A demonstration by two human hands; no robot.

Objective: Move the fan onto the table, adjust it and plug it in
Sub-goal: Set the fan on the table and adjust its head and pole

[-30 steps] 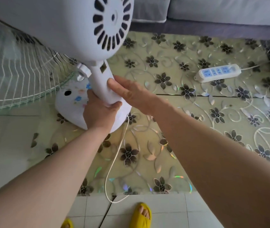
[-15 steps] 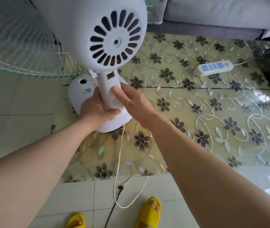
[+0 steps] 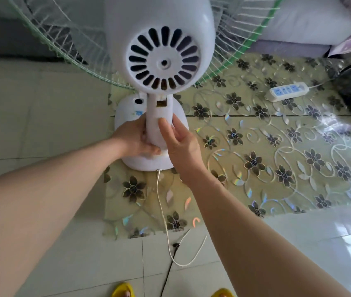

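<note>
Fan [image 3: 159,50] now rotated squarely rear-on; left hand [image 3: 137,139] still grasping its neck, right hand [image 3: 180,140] loosened, fingers resting.

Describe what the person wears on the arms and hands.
Nothing that shows: the left hand and right hand are bare, without gloves, rings or watch, and both forearms are uncovered to the frame's edge, no sleeves in view.

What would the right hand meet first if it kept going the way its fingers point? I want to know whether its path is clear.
The right hand already has its fingertips on the fan's white neck. Going on, it would probably meet the motor housing above, though depth is unclear.
</note>
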